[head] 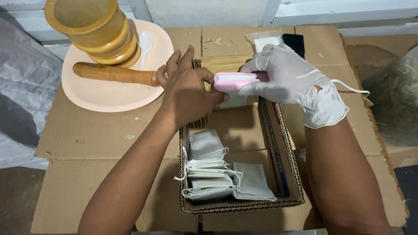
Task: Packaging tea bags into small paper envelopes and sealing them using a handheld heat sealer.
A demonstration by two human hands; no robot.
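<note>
**Both hands on a pink sealer above the tray of bags**

Everything sat on flattened brown cardboard sheets (87, 174), the biggest thing in view & covering most of the floor. Landmark: the shallow corrugated cardboard tray (296, 191), low centre.

Up-left of the tray, well apart, lay a round peach plate (109, 98). On it stood a wooden mortar (93, 30), ribbed, yellow-brown, w/ a wooden pestle (113, 73) lying across the plate just below it. A white plastic spoon (146, 43) rested on the plate beside the mortar.

Inside the tray, at its near end, was a stack of small white drawstring filter bags (209, 174), strings looped out to the side; one more lay just right of the stack.

Directly above the tray's far end, the right hand (296, 80), in a thin white glove torn near the wrist, was wrapped around a pink handheld sealer (235, 80), fingers over the top, thumb under. A white cord (352, 87) ran from the glove area out beyond the tray's right side.

The left hand (187, 91), bare, was at the sealer's left tip, thumb & forefinger pinched narrow there, other fingers raised. Cannot tell exactly what it pinched; a white piece showed under the sealer.

Beyond the tray's far end: a clear packet (263, 39) of white stuff & a small black object (294, 41).
</note>
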